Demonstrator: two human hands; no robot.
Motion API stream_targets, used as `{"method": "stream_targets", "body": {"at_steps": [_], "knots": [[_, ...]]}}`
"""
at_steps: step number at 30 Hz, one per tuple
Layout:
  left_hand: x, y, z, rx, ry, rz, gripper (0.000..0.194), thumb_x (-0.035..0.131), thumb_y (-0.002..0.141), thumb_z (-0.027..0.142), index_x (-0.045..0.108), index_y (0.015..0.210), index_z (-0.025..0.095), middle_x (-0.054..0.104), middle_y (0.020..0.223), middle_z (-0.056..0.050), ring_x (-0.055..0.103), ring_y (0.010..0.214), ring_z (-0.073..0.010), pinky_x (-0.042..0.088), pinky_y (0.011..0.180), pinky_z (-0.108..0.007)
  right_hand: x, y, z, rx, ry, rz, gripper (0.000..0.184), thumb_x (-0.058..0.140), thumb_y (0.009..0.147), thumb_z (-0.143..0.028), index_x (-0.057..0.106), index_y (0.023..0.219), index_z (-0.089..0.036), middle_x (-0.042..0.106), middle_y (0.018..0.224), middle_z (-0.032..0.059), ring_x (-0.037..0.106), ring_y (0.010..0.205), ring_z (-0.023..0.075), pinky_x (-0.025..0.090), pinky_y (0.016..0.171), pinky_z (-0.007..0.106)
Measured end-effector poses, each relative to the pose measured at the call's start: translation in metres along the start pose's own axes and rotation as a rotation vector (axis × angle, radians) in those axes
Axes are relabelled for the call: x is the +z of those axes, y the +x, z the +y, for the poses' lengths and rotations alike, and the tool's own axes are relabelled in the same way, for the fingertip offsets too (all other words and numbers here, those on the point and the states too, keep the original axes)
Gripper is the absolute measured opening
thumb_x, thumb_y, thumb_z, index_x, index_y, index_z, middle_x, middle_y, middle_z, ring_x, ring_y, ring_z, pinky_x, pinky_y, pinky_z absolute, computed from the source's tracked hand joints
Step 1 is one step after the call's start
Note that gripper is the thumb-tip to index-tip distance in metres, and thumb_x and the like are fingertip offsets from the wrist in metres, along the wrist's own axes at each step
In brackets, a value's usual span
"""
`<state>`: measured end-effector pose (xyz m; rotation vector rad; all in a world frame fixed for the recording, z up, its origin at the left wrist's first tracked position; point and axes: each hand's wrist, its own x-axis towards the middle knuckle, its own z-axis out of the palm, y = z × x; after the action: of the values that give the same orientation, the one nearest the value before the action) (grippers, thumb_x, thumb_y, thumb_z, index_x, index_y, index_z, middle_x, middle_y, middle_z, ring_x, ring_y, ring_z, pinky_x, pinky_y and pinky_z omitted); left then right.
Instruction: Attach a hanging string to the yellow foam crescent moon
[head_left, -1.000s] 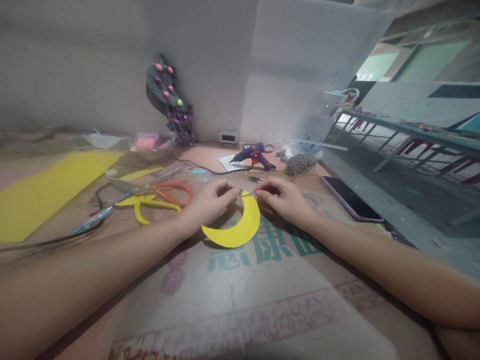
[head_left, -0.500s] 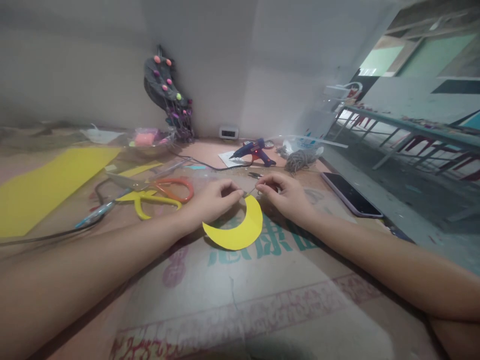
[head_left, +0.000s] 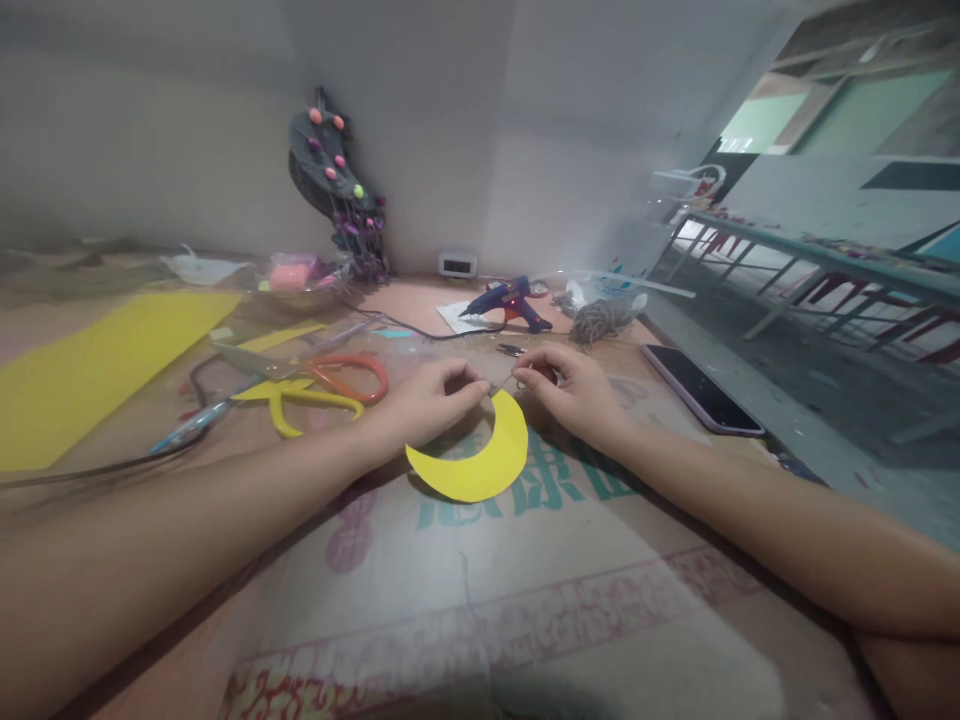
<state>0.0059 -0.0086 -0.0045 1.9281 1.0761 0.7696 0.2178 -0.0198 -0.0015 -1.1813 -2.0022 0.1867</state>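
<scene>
A yellow paper crescent moon (head_left: 480,478) lies low over the printed sheet between my hands, one tip pointing up towards my fingers. My left hand (head_left: 439,400) is closed in a pinch at that upper tip. Close by on the right, my right hand (head_left: 574,392) pinches a thin grey strand (head_left: 507,381) that runs across to the left fingertips. How the strand meets the paper is hidden by the fingers. Left of my left hand lie scissors with orange and yellow handles (head_left: 349,378). Beyond the hands stands a blue glue gun (head_left: 504,297) with a red light.
A ball of grey yarn (head_left: 600,318) sits behind my right hand, and a phone (head_left: 703,390) lies at the table's right edge. Yellow sheet (head_left: 112,370) covers the left side. A decorated grey crescent (head_left: 322,160) leans on the wall near a small clock (head_left: 457,265).
The yellow crescent has shifted very slightly to the right and down. Both hands keep nearly the same place and the same pinch.
</scene>
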Motion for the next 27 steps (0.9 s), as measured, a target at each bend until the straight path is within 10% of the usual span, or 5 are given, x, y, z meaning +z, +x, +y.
{"method": "stream_targets", "body": {"at_steps": [27], "knots": [[0.0009, 0.0006, -0.0058, 0.014, -0.131, -0.165, 0.027, 0.055, 0.088, 0.042, 0.063, 0.085, 0.017, 0.069, 0.075, -0.002, 0.056, 0.058, -0.0128, 0.042, 0.052, -0.024, 0.0016, 0.0020, 0.0006, -0.063, 0.039, -0.038, 0.009, 0.061, 0.087, -0.023, 0.067, 0.083, -0.018, 0.067, 0.077, 0.0014, 0.053, 0.065, 0.0129, 0.040, 0.062, 0.025]]}}
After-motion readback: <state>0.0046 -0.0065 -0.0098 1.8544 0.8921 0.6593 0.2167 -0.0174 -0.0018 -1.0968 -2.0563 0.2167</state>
